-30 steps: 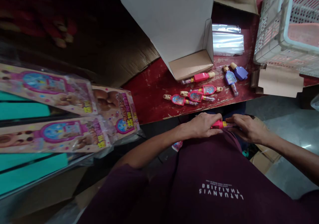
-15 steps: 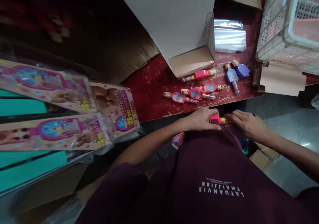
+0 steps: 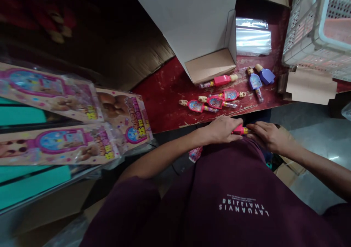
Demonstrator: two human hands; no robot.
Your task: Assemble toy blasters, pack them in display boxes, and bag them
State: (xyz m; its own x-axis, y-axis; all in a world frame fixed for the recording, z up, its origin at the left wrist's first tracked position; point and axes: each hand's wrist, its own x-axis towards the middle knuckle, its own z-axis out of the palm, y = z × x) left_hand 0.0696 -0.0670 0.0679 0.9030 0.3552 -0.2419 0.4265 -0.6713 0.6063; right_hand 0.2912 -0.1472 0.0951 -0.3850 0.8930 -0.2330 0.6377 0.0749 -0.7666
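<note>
Close to my waist, just below the table edge, my left hand (image 3: 223, 130) is closed around a small pink-red plastic toy (image 3: 240, 130). Its body shows only in part between the fingers. My right hand (image 3: 270, 135) pinches the toy's yellow-labelled tube, whose far end those fingers hide. Ahead of the hands lie similar toys with cookie-patterned handles and clear tubes: a pink toy (image 3: 195, 106), another pink toy (image 3: 215, 102) overlapping one behind it, and a red toy (image 3: 222, 80) turned back up. Further right a blue toy (image 3: 255, 82) rests beside a purple toy (image 3: 265, 76).
A white carton (image 3: 203, 20) stands on the worn red table (image 3: 161, 104). Clear plastic sleeves (image 3: 253, 42), a white basket (image 3: 301, 31) and a folded cardboard piece (image 3: 311, 86) are to the right. Printed toy packages (image 3: 60, 144) lie at left over teal boxes (image 3: 35, 188).
My right hand has shifted slightly left along the tube, and less of the tube shows between the hands. The toys on the table have stayed in place.
</note>
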